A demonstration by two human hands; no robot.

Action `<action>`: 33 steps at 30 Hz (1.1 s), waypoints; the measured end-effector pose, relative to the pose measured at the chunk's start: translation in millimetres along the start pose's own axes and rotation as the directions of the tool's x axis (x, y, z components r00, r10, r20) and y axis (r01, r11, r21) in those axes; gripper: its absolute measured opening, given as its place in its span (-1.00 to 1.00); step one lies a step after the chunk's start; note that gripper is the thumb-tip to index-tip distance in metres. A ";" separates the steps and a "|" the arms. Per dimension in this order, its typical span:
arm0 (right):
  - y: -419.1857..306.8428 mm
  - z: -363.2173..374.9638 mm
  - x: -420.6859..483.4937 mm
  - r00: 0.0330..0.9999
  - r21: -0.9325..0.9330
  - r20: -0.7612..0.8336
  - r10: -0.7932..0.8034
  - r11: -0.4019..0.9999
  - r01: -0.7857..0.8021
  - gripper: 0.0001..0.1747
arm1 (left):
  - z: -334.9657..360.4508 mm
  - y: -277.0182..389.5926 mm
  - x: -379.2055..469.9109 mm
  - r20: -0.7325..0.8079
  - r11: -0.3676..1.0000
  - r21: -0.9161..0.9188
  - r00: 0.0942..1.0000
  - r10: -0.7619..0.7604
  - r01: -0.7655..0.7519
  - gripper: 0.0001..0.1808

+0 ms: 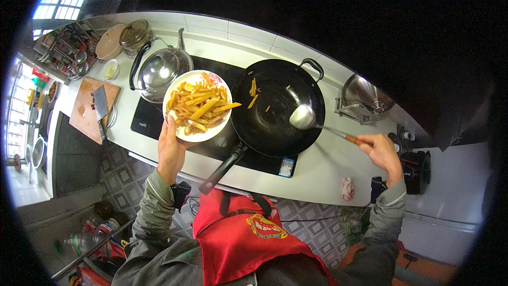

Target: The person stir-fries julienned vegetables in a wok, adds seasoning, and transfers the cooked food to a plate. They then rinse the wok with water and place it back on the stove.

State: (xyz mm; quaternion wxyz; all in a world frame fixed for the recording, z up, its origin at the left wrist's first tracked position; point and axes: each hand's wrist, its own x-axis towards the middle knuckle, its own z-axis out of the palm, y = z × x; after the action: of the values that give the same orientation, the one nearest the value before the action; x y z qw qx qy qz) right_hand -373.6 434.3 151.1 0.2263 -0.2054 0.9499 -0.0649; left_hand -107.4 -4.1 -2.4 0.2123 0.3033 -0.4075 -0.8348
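My left hand (170, 147) holds a white plate (194, 138) by its near edge. Cooked potato strips (200, 103) are heaped on it, one strip jutting past the rim toward the wok. In my right hand (381, 154) is the wooden handle of a metal cooking ladle (303, 117); its bowl is over the right part of a black wok (274, 139). A few loose strips (253, 87) lie in the wok's left part. The wok sits on a black cooktop (149, 125), its long handle (224, 169) pointing toward me.
A lidded pot (162, 69) stands on the cooktop's left side. Farther left, a cleaver (100, 103) lies on a wooden cutting board (85, 119) near a small white bowl (110, 69). At right are a pot lid on a rack (363, 95) and a crumpled cloth (348, 189).
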 end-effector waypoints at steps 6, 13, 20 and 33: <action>-6.7 87.6 14.8 0.977 0.403 0.211 0.019 0.909 -0.105 -0.60 | 10.5 1.8 -0.9 0.045 1.000 -0.012 0.999 0.024 -0.023 -0.46; -23.7 192.8 65.5 0.990 0.733 -0.138 -0.005 0.672 0.105 -0.56 | 12.3 6.3 -6.3 -0.013 0.999 0.045 1.000 0.010 -0.009 -0.45; -20.6 181.8 68.6 0.963 0.656 -0.261 -0.070 0.719 0.230 -0.55 | 0.5 0.2 -6.3 -0.034 0.997 0.069 0.999 -0.015 0.018 -0.46; -45.5 110.3 -21.0 0.914 0.578 -0.393 -0.100 0.746 0.331 -0.59 | 10.3 -21.6 31.8 0.073 0.969 0.191 0.982 -0.172 0.155 -0.49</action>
State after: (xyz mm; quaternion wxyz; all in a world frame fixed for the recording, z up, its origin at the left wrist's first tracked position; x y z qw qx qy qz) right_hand -289.8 398.5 71.3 0.1068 -0.2127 0.8653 -0.4412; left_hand -139.8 -5.0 -25.5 0.0954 0.3169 -0.4658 -0.8207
